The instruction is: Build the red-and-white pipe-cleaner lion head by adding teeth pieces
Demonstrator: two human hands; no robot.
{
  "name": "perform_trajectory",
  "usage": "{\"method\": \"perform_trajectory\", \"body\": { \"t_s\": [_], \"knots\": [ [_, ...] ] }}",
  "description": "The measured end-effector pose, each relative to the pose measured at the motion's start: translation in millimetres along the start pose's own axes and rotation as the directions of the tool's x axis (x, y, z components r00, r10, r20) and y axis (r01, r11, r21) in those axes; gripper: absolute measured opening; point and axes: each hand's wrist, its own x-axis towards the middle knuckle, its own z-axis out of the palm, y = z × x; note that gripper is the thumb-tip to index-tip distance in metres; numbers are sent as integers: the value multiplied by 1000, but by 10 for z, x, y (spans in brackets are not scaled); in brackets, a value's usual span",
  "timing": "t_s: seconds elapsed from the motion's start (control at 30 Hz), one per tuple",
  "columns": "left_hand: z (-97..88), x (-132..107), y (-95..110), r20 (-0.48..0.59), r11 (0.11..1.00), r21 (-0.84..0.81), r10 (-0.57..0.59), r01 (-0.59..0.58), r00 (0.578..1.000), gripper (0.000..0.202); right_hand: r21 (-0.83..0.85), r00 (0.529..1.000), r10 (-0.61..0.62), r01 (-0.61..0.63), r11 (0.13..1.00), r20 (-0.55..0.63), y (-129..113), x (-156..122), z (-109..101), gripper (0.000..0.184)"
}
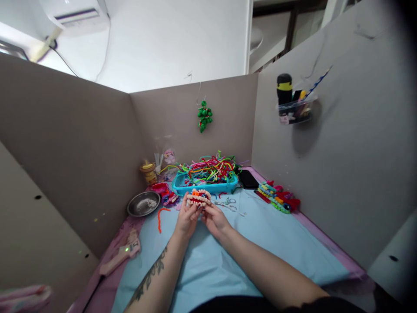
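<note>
Both hands meet above the blue mat (260, 243), the left hand (187, 217) and right hand (215, 218) each gripping one end of a small pipe-cleaner figure (198, 198) held just in front of the tray (182, 188). Its white loops and orange middle look largely shaped. Finished pieces (276, 198) lie to the right, and a heap of loose pipe cleaners (210, 168) sits unused in the tray.

Bare blue mat (293, 243) lies open beyond the right forearm (260, 271) and at the near edge. Grey partitions (81, 152) wall three sides. Behind, a blue tray (205, 188), phone (248, 179) and metal bowl (143, 203) block the way. A glue gun (120, 256) lies left and pipe-cleaner figures (276, 198) right. Small bits, perhaps scissors (230, 201), sit just past the pipe-cleaner piece (198, 198) held in the left hand (187, 217) and right hand (215, 219).
</note>
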Motion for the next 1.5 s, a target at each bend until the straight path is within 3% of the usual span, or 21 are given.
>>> {"method": "perform_trajectory", "body": {
  "t_s": [0.27,0.4,0.5,0.9,1.23,1.37,1.5],
  "knots": [
    [53,-17,-48,-70,993,111,52,-44,996,80,-23,997,-37,36,999,-65,42,40,-33,22],
    [85,-28,-109,-113,966,240,123,-93,986,98,-92,997,-61,56,994,-52,103,74,-62,27],
    [96,-30,-124,-133,949,293,164,-119,977,101,-126,996,-85,82,989,-23,133,83,-72,31],
    [89,2,-141,-156,953,272,181,-133,971,80,-104,998,-58,55,993,-29,108,41,-44,30],
    [64,5,-126,-185,962,265,122,-70,975,94,-123,997,-58,52,991,-44,104,57,-60,28],
    [40,23,-129,-237,980,192,104,-58,966,84,-16,998,-23,22,1000,-64,131,73,-105,27],
    [8,56,-154,-226,995,96,56,-35,973,59,40,998,-7,9,999,-69,161,103,-136,26]
  ]
}}
